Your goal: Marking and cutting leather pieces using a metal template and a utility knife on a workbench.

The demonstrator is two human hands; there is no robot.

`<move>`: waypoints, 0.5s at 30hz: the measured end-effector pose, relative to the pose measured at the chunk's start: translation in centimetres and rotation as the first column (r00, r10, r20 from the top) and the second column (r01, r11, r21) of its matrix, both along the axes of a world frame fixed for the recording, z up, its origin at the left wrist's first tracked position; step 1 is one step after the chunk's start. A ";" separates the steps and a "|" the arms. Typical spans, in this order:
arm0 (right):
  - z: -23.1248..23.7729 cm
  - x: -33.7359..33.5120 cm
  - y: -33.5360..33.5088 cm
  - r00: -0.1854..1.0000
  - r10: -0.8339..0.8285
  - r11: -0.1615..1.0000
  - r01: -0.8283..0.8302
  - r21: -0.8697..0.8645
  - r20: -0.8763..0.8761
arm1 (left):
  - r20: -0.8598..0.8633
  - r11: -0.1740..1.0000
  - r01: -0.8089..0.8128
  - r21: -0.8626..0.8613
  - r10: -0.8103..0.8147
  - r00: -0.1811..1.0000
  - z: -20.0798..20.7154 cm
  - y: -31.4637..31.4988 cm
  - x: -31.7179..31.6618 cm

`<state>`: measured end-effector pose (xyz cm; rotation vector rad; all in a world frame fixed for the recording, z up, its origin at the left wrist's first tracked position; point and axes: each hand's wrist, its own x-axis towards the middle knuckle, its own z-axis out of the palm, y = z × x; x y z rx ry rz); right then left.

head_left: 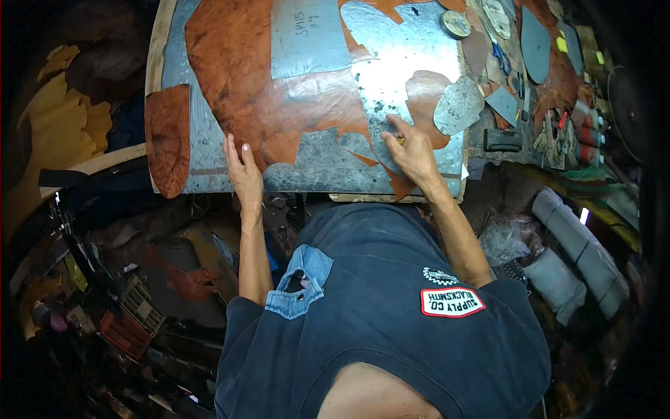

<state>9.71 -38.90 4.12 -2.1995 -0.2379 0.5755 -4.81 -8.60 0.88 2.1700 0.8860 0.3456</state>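
Note:
A large reddish-brown leather hide (234, 77) with an irregular cut edge lies on a grey metal sheet (328, 167). On top of the hide rests a pale grey four-sided template (307, 42) with handwriting. My left hand (244, 173) is open at the hide's lower left edge, fingers stretched out. Curled over the metal beside the cut edge, my right hand (413, 155) closes on something small and yellowish, mostly hidden by the fingers. Narrow leather scraps (401, 185) lie beside and below this hand. Right of it, a speckled grey rounded template (458, 106) overlaps a cut leather piece (427, 94).
A long leather piece (167, 140) hangs over the table's left edge. A round tin (456, 24), blue-handled scissors (501, 59), a dark block (502, 140) and red-and-white bottles (590, 136) are at the right. Wrapped rolls (583, 234) lie below right; crates (132, 318) stand lower left.

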 end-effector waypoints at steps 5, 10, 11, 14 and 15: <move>-0.9 -1.8 3.3 0.998 0.017 0.997 -0.022 0.077 0.064 | 0.223 0.775 -0.239 -0.585 0.437 0.872 0.0 2.2 0.5; -1.1 -1.3 4.1 0.882 -0.281 0.862 0.405 0.304 -0.379 | 0.168 0.502 -0.193 -0.843 0.587 0.792 -0.2 6.0 -0.7; -1.3 -0.7 4.1 0.875 -0.279 0.883 0.396 0.253 -0.396 | 0.104 0.494 -0.147 -0.857 0.445 0.889 0.1 6.3 -0.7; -1.4 -0.4 4.3 0.873 -0.267 0.908 0.370 0.199 -0.407 | -0.016 0.596 -0.095 -0.797 0.136 0.991 0.0 6.2 -0.6; -2.0 -0.5 4.1 0.908 -0.244 0.950 0.294 0.104 -0.340 | -0.007 0.615 -0.062 -0.786 0.091 0.996 -0.2 6.5 -0.7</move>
